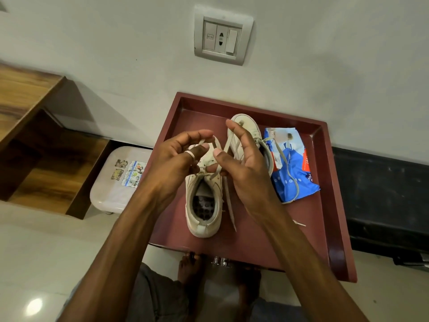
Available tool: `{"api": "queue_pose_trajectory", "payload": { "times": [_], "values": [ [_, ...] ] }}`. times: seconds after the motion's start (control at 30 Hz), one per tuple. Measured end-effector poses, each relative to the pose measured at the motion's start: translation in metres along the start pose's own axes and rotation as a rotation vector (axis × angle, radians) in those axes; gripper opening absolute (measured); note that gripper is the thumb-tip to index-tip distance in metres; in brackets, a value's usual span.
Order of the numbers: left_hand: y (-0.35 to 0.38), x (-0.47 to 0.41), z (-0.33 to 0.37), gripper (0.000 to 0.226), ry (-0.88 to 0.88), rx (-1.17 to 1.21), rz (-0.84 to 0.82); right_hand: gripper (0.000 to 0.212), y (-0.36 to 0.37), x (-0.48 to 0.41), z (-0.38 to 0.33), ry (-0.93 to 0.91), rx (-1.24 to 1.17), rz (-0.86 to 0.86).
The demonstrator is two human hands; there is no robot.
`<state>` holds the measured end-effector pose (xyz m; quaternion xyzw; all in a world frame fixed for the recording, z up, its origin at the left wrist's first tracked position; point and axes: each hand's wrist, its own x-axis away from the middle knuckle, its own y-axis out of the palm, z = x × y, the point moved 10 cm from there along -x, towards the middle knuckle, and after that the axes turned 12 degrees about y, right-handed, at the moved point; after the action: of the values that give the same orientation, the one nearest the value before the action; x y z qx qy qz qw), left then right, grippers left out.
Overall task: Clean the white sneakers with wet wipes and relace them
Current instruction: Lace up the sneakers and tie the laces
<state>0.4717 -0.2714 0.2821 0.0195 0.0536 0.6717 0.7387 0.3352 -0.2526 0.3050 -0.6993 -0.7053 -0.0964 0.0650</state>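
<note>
Fingers [197,134] of left hand [176,161] and right hand [246,163] are pinching lace [226,145] taut over the tray's [334,194] nine-o'clock sneaker [202,219], for knotting.

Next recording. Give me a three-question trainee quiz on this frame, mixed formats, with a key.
1. True or false: the wet wipes packet lies on the tray, right of the far sneaker.
2. Multiple choice: the left hand and right hand pinch A) a wipe, B) lace ends of the near sneaker, C) the packet.
3. Fill in: another lace lies draped over the ____.
Key: 1 true; 2 B; 3 wet wipes packet.
</note>
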Motion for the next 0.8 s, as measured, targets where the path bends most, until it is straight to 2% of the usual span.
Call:
{"api": "queue_pose_trajectory", "payload": {
  "times": [0.1, 0.37, 0.63, 0.8],
  "values": [
    [-0.001, 0.001, 0.001, 0.029, 0.003, -0.071, -0.014, 0.050, 0.000, 0.004, -0.017, -0.120, 0.043, 0.003],
    [-0.014, 0.001, 0.017, 0.023, 0.078, 0.052, 0.128, 0.019, -0.026, 0.010, -0.033, -0.157, 0.078, 0.142],
    [-0.029, 0.001, 0.044, 0.027, 0.203, 0.256, 0.272, 0.019, -0.034, 0.008, -0.043, -0.194, -0.006, 0.193],
    [-0.025, -0.004, 0.065, 0.028, 0.248, 0.191, 0.284, 0.026, -0.031, 0.006, -0.049, -0.161, -0.030, 0.221]
  ]
}}
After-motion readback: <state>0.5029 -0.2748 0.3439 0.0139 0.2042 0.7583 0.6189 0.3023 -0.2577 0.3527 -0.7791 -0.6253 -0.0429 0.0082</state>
